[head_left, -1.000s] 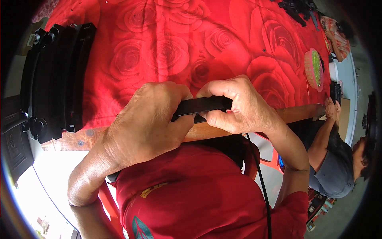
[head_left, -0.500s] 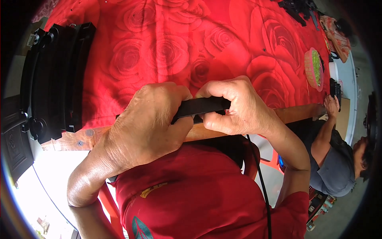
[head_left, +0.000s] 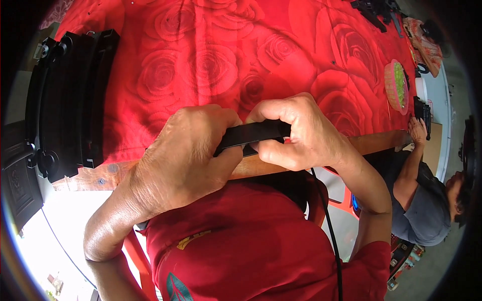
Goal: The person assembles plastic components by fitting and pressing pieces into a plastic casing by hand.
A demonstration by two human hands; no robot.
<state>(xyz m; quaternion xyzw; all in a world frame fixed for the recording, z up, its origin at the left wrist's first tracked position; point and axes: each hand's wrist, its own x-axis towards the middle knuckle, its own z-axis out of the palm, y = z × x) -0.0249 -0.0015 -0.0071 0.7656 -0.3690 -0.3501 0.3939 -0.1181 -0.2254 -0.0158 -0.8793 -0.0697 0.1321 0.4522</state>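
Observation:
Between my two hands, just above the table's near edge, is a flat black plastic piece [head_left: 255, 133] shaped like a strip. My left hand [head_left: 186, 155] is closed over its left end, with the thumb below and the fingers curled out of sight. Gripping the right end, my right hand [head_left: 298, 133] has thumb and forefinger pinched round it. The ends of the piece are covered by the hands, so its full length cannot be made out. Both hands hold it almost level over the red rose-patterned tablecloth [head_left: 201, 65].
Several long black plastic parts [head_left: 73, 105] lie side by side at the left. More black parts [head_left: 376, 15] are at the far right, near a pink basket [head_left: 395, 88] with green contents. A co-worker [head_left: 422, 200] sits at right, one hand by a black part. A black cable [head_left: 330, 231] hangs before me.
Both hands keep their grip on the black piece, almost still; my right hand has risen very slightly. The co-worker's hand and black part have shifted a little.

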